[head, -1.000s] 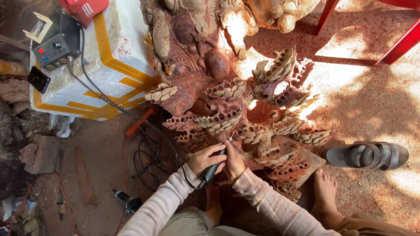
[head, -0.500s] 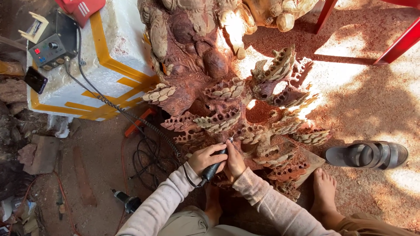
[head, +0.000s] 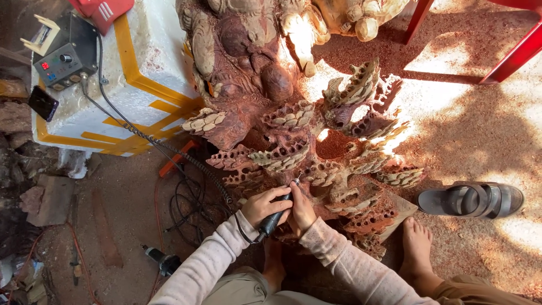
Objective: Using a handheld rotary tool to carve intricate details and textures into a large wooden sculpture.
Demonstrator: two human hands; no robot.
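Note:
A large reddish wood carving (head: pixel 293 124) with many holed, scale-like lobes stands on the sawdust floor in front of me. My left hand (head: pixel 264 205) grips a black rotary handpiece (head: pixel 275 219), its tip touching a lobe at the carving's lower middle. My right hand (head: pixel 302 210) rests against the handpiece and the wood beside it, steadying the tool. A black cable (head: pixel 169 149) runs from the handpiece up to a grey control box (head: pixel 59 59).
A white foam box with yellow tape (head: pixel 135 85) holds the control box at upper left. A dark phone (head: pixel 43 103) lies at its edge. A grey sandal (head: pixel 471 199) lies right, my bare foot (head: pixel 416 245) near it. Red metal legs (head: pixel 508 53) cross upper right. Another black tool (head: pixel 164 261) lies lower left.
Both hands stay on the handpiece at the same lobe; only a slight camera shift shows.

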